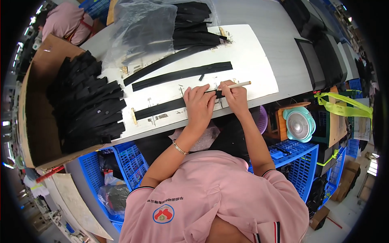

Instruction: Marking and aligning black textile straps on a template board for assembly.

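A black fabric strip (162,107) lies lengthwise on a white board (259,60) in front of me. My left hand (199,103) rests on the strip's right part, fingers stretched out and pressing it down. Just beside it, my right hand (236,98) is closed around a slim pale pen (242,84), its back end pointing right. The pen's tip is hidden by my fingers near the strip's right end. Farther up the board lies a second black strip (182,75), with a small black scrap (201,77) below its right part.
An open cardboard box (36,93) at the left holds a heap of black strips (87,101). A clear plastic bag (142,34) partly covers more black strips at the back. Blue crates (298,162) and a teal fan (300,124) stand below the table at right. Another person (67,22) sits at far left.
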{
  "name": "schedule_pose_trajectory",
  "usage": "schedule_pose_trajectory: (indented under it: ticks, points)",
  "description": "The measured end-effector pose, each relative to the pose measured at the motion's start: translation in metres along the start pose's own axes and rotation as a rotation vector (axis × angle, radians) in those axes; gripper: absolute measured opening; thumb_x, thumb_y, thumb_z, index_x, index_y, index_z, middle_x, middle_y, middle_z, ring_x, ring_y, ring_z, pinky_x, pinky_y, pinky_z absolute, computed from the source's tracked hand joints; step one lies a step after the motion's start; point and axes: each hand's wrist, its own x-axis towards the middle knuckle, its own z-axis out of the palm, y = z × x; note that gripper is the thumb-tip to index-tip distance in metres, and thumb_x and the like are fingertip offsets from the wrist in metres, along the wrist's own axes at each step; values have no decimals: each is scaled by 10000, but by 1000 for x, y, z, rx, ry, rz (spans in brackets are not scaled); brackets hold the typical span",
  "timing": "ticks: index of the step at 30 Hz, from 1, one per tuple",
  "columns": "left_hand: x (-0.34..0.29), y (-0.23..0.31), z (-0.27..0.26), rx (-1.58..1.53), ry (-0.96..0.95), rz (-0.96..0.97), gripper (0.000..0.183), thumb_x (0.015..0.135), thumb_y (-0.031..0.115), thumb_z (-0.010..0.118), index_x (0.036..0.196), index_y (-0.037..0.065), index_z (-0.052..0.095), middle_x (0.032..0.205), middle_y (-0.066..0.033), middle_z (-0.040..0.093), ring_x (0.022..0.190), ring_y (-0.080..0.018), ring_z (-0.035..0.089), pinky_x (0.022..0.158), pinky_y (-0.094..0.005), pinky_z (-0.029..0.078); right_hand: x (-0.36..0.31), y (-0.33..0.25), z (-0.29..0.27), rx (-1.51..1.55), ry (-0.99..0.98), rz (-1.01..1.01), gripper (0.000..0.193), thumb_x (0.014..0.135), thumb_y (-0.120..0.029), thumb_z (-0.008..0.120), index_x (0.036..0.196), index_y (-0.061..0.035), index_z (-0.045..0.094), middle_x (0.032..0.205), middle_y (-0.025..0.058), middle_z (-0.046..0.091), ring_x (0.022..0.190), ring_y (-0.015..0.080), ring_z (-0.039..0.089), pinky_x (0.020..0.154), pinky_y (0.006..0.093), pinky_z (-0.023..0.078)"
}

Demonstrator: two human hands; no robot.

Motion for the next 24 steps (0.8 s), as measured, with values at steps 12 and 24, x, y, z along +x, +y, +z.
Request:
schedule_pose_trajectory:
  ticks: [12, 24]
  points:
    - [4, 1, 1, 31, 10, 13, 147, 835, 111, 783, 980, 91, 767, 1182, -62, 706, 1149, -275, 601, 1124, -499, 345, 0, 0, -6, 78, -46, -93, 270, 1006, -125, 613, 800, 26, 701, 664, 39, 647, 588, 78, 554, 550, 258, 427]
    - [-25, 4, -32, 172, -122, -63, 452, 948, 211, 693, 1384, 110, 634, 1543, -137, 487, 1452, -347, 400, 1195, -663, 106, -9, 4, -13, 204, -42, -43, 270, 992, -134, 599, 809, 35, 705, 712, 70, 680, 641, 123, 614, 588, 285, 472]
